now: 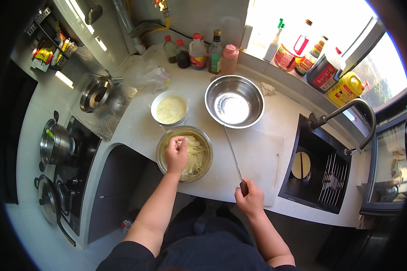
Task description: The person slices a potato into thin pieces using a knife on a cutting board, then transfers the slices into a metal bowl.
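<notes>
My right hand is wrapped round the dark handle of a kitchen knife. Its blade, seen nearly edge-on, points away over a pale cutting board, and its tip reaches the near rim of an empty-looking steel bowl. Over a second metal bowl my left hand is closed, fingers curled together; whatever they may hold is hidden. Pale, thin-cut vegetable strips lie in that bowl. Just behind it stands a white bowl of cloudy liquid with pale pieces.
At right is a black sink with a dark curved faucet. Several bottles line the back wall, and more stand on the windowsill. A crumpled plastic bag lies behind the white bowl. Pots sit by the stove at left.
</notes>
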### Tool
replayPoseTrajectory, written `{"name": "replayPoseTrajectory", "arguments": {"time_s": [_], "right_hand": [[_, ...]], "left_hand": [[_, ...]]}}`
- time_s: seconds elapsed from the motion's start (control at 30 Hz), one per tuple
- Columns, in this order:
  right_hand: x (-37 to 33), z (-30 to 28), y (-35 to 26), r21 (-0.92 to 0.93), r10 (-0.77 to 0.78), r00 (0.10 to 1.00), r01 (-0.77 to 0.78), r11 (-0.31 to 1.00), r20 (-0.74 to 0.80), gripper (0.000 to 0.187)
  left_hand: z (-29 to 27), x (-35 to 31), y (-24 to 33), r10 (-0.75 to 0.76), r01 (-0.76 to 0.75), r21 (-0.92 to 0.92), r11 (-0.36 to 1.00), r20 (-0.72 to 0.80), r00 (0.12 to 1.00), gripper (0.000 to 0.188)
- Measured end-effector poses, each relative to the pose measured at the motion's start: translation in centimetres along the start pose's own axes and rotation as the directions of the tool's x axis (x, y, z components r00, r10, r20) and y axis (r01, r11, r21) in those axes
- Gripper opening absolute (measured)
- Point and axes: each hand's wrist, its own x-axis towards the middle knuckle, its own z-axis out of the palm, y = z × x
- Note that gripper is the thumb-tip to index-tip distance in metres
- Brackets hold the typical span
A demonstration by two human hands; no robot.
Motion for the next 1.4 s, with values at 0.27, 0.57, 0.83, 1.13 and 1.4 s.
{"name": "replayPoseTrajectory", "arguments": {"time_s": [0.27,0.57,0.83,1.13,1.4], "right_hand": [[-0.7,0.4,8.5,-0.446,-0.268,0.961,0.214,0.869,-0.062,0.039],[2.5,0.7,11.1,-0.601,-0.341,0.935,0.219,0.768,-0.095,0.037],[5.8,10.7,-6.1,0.479,-0.132,0.972,0.024,0.877,0.193,0.035],[7.7,12.4,-8.8,0.522,-0.002,0.845,-0.328,0.787,0.535,0.020],[9.0,13.4,-8.6,0.431,0.002,0.708,-0.432,0.792,0.706,0.023]], "left_hand": [[0.3,0.5,1.9,-0.352,0.350,-0.461,0.815,0.086,0.932,0.062],[-0.2,0.6,3.5,-0.536,0.470,-0.646,0.602,0.110,0.837,0.079],[0.2,-0.7,3.5,-0.527,0.498,-0.707,0.503,0.206,0.824,0.082],[-1.5,-1.0,3.6,-0.294,0.310,-0.636,0.706,0.135,0.946,0.086],[-2.6,-0.3,3.2,-0.240,0.276,-0.632,0.724,0.145,0.960,0.091]]}}
